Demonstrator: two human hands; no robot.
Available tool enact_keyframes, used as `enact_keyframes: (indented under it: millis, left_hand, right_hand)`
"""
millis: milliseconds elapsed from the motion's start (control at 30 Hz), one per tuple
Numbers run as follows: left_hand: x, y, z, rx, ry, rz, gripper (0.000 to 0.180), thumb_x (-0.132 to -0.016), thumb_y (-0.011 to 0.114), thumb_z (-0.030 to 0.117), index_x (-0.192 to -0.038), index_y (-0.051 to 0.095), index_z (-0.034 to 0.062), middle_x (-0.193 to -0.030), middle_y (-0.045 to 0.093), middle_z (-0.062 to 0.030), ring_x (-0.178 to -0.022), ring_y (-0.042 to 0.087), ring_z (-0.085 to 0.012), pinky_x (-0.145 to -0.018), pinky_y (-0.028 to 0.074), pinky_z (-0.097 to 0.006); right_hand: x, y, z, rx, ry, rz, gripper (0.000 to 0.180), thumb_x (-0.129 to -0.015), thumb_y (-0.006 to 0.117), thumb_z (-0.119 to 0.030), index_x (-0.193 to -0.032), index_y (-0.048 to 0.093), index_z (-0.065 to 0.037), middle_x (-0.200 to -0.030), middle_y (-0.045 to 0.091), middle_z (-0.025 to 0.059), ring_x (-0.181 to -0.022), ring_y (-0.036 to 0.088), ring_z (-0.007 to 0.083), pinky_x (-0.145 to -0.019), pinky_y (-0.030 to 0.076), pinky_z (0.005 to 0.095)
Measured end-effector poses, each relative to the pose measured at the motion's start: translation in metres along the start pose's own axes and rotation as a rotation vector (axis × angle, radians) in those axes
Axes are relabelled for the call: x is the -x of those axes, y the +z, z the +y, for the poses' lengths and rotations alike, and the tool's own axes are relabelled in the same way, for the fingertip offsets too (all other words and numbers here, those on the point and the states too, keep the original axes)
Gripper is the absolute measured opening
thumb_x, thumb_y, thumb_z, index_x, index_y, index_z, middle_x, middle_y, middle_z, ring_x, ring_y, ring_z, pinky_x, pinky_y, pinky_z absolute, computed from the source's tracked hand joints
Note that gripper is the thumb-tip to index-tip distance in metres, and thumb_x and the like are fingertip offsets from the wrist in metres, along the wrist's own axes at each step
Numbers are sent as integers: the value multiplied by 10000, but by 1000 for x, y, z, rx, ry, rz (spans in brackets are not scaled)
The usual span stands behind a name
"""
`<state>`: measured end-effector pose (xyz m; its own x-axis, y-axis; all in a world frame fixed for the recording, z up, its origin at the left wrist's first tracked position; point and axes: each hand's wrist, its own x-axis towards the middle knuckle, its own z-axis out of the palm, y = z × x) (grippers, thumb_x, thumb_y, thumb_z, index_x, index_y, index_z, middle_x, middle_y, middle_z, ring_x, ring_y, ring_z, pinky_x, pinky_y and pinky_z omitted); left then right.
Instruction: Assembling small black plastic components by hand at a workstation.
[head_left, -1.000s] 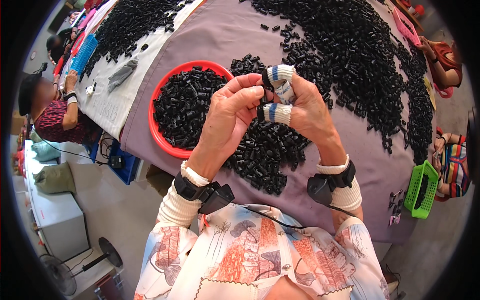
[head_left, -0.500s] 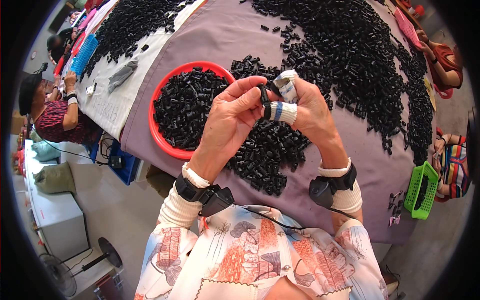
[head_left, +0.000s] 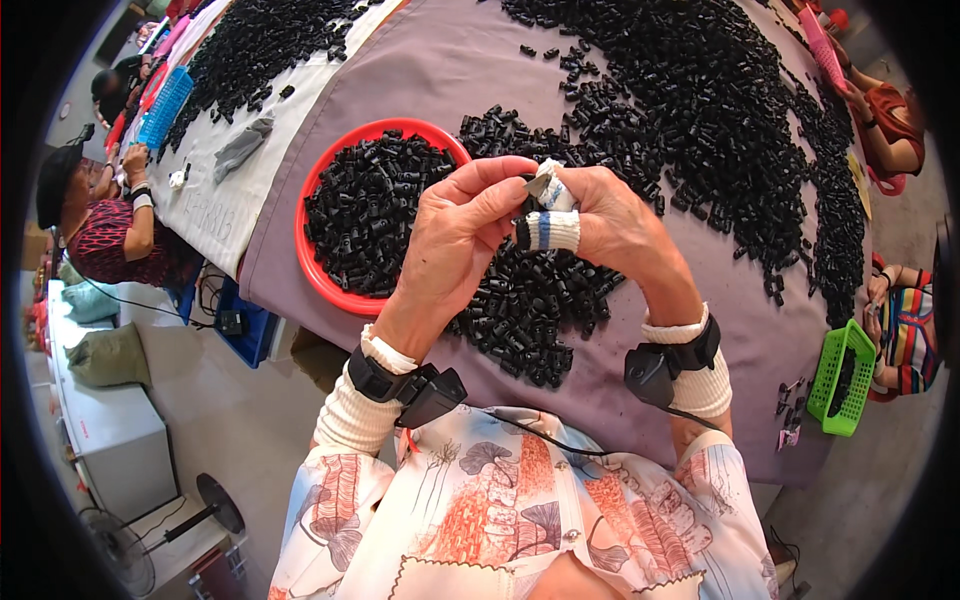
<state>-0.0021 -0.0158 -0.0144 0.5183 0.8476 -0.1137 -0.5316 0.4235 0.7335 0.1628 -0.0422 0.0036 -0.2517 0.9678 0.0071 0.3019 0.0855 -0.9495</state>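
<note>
Small black part (head_left: pixel 530 186) sits pinched between both hands above the counter (head_left: pixel 450 70), just over the loose pile (head_left: pixel 530 300). Left hand (head_left: pixel 455 235) fingers closed on it; right hand (head_left: pixel 600 225), w/ taped fingers (head_left: pixel 548 230), also gripping, prob. Vs. a sec ago, hands pressed closer: looks like fitting/trimming underway. Red bowl (head_left: pixel 310 270) at left.

Your left hand (head_left: pixel 455 235) has slid its thumb over to the right hand's (head_left: pixel 600 225) taped fingertips (head_left: pixel 548 230), covering the small black piece.
</note>
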Motion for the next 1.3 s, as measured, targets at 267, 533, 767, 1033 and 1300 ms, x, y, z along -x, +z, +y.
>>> enact_keyframes:
  millis: [267, 533, 767, 1033, 1300]
  left_hand:
    - [-1, -6, -3, -172, 71, 59, 188, -843, 587, 44, -1022, 600, -10, -908, 617, -44, -763, 588, -94, -693, 497, -225]
    - [7, -83, 29, -506, 317, 399, 163, -810, 620, 53, -967, 652, 22, -828, 641, -13, -685, 560, -52, -618, 455, -186]
    - [45, -145, 57, -790, 392, 627, 238, -808, 637, 110, -1030, 636, 28, -886, 629, -14, -746, 553, -59, -646, 440, -194]
    - [94, -213, 54, -662, 279, 1003, 315, -803, 651, 177, -1059, 573, 11, -853, 621, -32, -683, 574, -90, -568, 458, -207]
    - [89, -211, 48, -592, 67, 842, 203, -806, 656, 213, -884, 592, 38, -756, 617, -18, -584, 574, -88, -521, 494, -227]
  right_hand:
    - [8, -2, -6, 16, 178, -48, 331, -723, 699, -331, -797, 579, -32, -561, 468, -6, -482, 423, 87, -450, 342, 265]
    - [17, 8, 5, -207, 229, 31, 182, -767, 659, -248, -741, 580, -86, -509, 405, -65, -378, 356, 28, -348, 230, 195]
    - [24, 12, 16, -218, 260, 49, 185, -773, 657, -244, -748, 582, -76, -514, 407, -62, -387, 364, 25, -350, 236, 185]
    - [30, 63, 23, -3, 225, -332, 309, -777, 658, -222, -994, 622, -5, -670, 576, 32, -609, 518, 103, -559, 436, 269]
    - [63, 133, 39, 122, -38, -624, 281, -778, 625, -222, -906, 593, 25, -733, 602, 202, -660, 585, 359, -604, 465, 371]
